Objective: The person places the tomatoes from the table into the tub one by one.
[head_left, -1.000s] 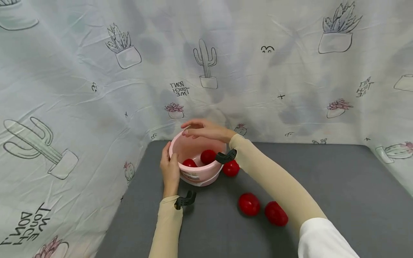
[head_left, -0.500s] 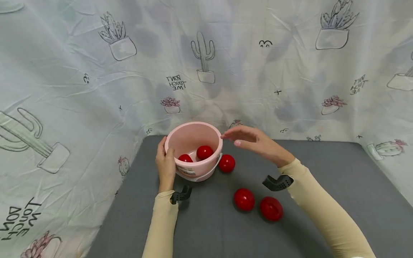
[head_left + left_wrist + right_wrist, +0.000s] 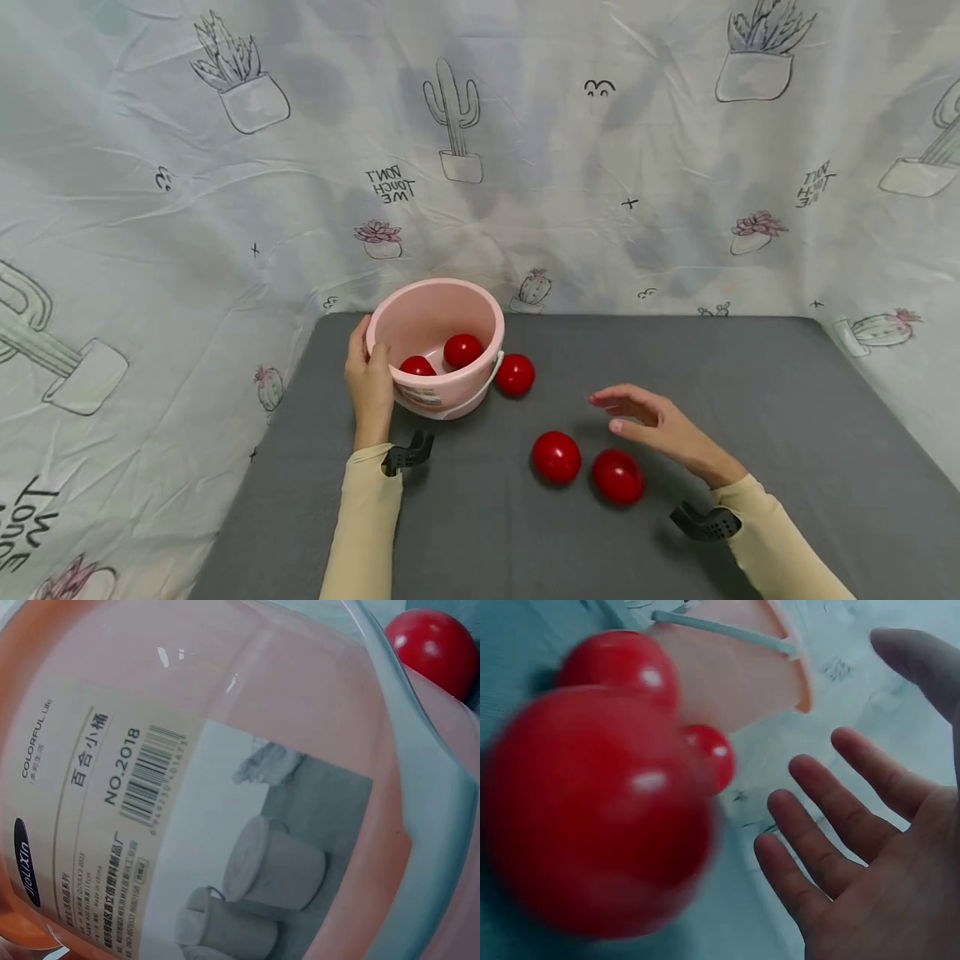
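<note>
A pink bucket (image 3: 442,292) stands on the grey table, slightly tilted, with two glossy red balls (image 3: 462,351) inside. My left hand (image 3: 371,392) grips its left rim, thumb towards the inside. The left wrist view is filled by the bucket's printed label (image 3: 150,825) and pale handle (image 3: 427,780). Another red ball (image 3: 515,375) lies just right of the bucket. Nearer to me rest two more red balls, one on the left (image 3: 557,457) and one on the right (image 3: 618,477). Up and to the right of these, my right hand (image 3: 660,425) hovers with spread fingers, holding nothing.
A pale curtain (image 3: 562,167) printed with potted cacti hangs behind and on both sides of the grey table (image 3: 720,375). Black wrist mounts (image 3: 705,522) sit on the sleeved forearms.
My right hand has moved from over the bucket to the right and towards me, near the two closer balls. The left hand keeps hold of the rim. The head view has shifted slightly.
</note>
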`<state>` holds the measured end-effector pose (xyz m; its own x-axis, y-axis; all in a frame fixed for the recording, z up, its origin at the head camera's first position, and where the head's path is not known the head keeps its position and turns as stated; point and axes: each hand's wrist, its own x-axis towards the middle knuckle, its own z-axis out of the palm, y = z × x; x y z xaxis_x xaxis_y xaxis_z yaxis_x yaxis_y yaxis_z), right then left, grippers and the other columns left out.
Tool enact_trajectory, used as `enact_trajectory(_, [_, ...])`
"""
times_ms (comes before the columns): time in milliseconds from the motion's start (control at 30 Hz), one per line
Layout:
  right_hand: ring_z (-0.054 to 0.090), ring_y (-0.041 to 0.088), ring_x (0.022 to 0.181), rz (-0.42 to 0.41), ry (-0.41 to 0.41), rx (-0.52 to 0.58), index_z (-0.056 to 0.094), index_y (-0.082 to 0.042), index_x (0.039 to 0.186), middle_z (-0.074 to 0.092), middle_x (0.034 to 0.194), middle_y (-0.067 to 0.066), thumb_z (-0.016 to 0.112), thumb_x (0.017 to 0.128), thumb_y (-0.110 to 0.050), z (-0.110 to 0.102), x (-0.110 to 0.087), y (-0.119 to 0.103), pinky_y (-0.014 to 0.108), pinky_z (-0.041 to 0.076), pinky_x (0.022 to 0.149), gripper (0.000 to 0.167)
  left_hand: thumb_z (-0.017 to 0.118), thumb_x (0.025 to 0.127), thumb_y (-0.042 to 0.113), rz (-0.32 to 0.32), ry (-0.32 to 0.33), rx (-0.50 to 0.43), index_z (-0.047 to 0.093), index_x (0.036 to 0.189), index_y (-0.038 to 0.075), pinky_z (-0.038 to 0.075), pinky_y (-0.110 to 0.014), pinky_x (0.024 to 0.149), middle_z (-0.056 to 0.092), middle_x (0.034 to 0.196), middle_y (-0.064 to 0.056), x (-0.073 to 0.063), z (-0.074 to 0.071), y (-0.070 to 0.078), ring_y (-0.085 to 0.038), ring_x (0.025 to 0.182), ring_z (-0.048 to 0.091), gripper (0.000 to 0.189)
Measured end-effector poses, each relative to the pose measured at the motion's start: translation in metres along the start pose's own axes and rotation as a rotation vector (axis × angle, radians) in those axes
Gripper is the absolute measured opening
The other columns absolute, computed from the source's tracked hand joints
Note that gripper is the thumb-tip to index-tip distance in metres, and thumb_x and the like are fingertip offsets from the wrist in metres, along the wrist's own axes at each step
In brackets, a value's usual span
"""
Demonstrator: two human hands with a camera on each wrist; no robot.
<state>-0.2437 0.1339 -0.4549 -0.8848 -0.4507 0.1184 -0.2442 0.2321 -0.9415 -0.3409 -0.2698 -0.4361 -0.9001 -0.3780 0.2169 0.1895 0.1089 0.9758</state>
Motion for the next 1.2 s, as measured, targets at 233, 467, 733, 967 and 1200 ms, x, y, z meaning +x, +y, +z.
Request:
enact_trajectory(233, [0.056, 0.01, 0.134, -0.041, 0.026, 0.157, 0.041, 0.006, 0.147, 0.056, 0.147, -0.007, 0.047, 0.102, 0.0, 0.013, -0.023, 0.034, 0.022, 0.049, 0.105, 0.046, 0.045, 0.098, 0.014, 0.0, 0.009, 0.008, 0.048, 0.151, 0.014, 0.039, -0.045, 0.119, 0.05, 0.155, -0.004, -0.001, -0.001, 0.003, -0.021, 0.142, 0.048, 0.053])
enact_trajectory(467, [0.056, 0.007, 0.13, 0.044, 0.031, 0.165, 0.042, 0.003, 0.148, 0.051, 0.149, 0.017, 0.054, 0.1, -0.003, 0.025, -0.027, 0.049, 0.018, 0.049, 0.101, 0.05, 0.046, 0.098, 0.017, -0.016, 0.02, 0.01, 0.05, 0.15, 0.022, 0.039, -0.044, 0.118, 0.049, 0.155, 0.0, 0.0, -0.001, 0.004, -0.019, 0.141, 0.048, 0.052])
enact_trajectory(733, [0.055, 0.005, 0.125, 0.007, 0.046, 0.042, 0.048, 0.0, 0.144, 0.053, 0.142, 0.026, 0.064, 0.094, -0.003, 0.031, -0.03, 0.056, 0.018, 0.05, 0.098, 0.053, 0.046, 0.099, 0.016, -0.017, 0.008, 0.016, 0.048, 0.151, 0.02, 0.039, -0.044, 0.119, 0.048, 0.155, 0.0, 0.001, 0.0, 0.002, -0.019, 0.141, 0.047, 0.052])
enact_trajectory(967, [0.054, 0.002, 0.125, 0.026, 0.049, -0.016, 0.048, -0.003, 0.145, 0.053, 0.142, 0.024, 0.071, 0.089, -0.007, 0.034, -0.029, 0.056, 0.021, 0.053, 0.096, 0.06, 0.046, 0.098, 0.016, -0.021, 0.016, 0.016, 0.049, 0.151, 0.02, 0.04, -0.044, 0.118, 0.049, 0.155, -0.001, 0.0, 0.0, 0.002, -0.02, 0.141, 0.048, 0.052])
enact_trajectory(1200, [0.054, 0.001, 0.12, 0.097, 0.005, -0.042, 0.048, -0.012, 0.147, 0.05, 0.145, 0.014, 0.077, 0.087, -0.012, 0.038, -0.027, 0.052, 0.027, 0.056, 0.089, 0.066, 0.046, 0.098, 0.015, -0.02, 0.023, 0.027, 0.048, 0.151, 0.017, 0.04, -0.046, 0.118, 0.049, 0.155, -0.002, 0.001, 0.001, 0.003, -0.022, 0.141, 0.048, 0.053])
